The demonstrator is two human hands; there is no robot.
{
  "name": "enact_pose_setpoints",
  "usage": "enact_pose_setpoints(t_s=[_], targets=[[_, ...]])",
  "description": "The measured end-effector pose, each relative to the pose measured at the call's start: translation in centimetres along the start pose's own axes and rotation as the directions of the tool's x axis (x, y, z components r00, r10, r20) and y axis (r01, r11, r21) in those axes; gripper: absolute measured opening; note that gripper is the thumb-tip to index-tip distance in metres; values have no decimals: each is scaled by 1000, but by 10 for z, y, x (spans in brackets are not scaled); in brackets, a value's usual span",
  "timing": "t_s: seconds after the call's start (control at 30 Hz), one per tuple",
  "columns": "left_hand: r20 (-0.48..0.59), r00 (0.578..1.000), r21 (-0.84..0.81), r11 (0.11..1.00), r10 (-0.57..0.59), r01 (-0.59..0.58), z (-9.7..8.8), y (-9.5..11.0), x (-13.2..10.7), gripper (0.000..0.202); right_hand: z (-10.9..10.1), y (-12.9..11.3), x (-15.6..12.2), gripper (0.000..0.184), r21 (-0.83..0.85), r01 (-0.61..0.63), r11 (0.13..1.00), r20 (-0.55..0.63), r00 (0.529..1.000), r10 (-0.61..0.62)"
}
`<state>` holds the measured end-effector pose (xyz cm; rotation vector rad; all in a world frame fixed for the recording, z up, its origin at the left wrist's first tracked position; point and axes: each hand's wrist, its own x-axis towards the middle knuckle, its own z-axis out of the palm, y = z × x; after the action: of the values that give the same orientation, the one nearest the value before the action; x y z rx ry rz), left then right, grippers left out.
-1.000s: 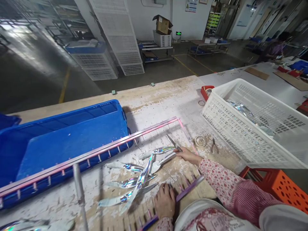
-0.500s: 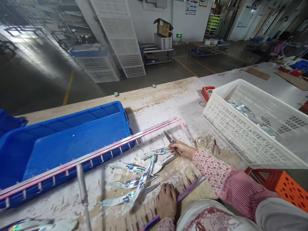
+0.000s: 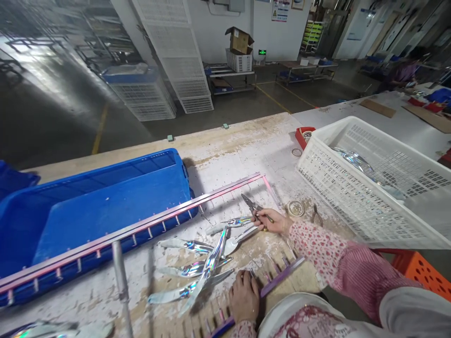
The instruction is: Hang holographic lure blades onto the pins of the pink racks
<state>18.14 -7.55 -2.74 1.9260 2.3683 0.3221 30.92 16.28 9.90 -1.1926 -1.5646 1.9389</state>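
Cutters (image 3: 254, 206) held beside shiny foil shapes (image 3: 207, 260)

Left hand (image 3: 243, 298) lies palm down on the purple pegged bar (image 3: 278, 277) at the near edge of the surface (image 3: 246, 145); I cannot tell whether its grip closes. Past the foil shapes, the right hand (image 3: 276, 220) has its grip closed round the cutters, tips raised. Trimming looks to be the step; a cut would call for the tips brought down onto a foil end. Farther off sit a blue tray (image 3: 105, 197) and a white basket (image 3: 352, 188).

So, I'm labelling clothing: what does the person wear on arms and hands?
No gloves. The right hand comes out of a white cuff with small pink flowers, then a red-striped sleeve. The left hand shows the same floral print at its wrist.
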Motion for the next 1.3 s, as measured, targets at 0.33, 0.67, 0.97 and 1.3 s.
enact_pose_setpoints(t_s=[0.33, 0.67, 0.97, 1.3], targets=[[34, 999, 0, 1000, -21, 21, 5, 3, -3, 30, 18, 31, -25, 14, -476, -49, 878, 43, 996, 79], [34, 999, 9, 1000, -9, 8, -4, 1, -1, 31, 41, 28, -8, 34, 299, -254, 920, 7, 964, 264], [52, 998, -45, 998, -36, 38, -1, 1, 1, 31, 37, 0, 13, 28, 407, -310, 859, 73, 949, 308], [44, 998, -47, 998, -36, 38, -4, 3, 2, 30, 32, -8, 23, 13, -567, -149, 810, -187, 981, 50]])
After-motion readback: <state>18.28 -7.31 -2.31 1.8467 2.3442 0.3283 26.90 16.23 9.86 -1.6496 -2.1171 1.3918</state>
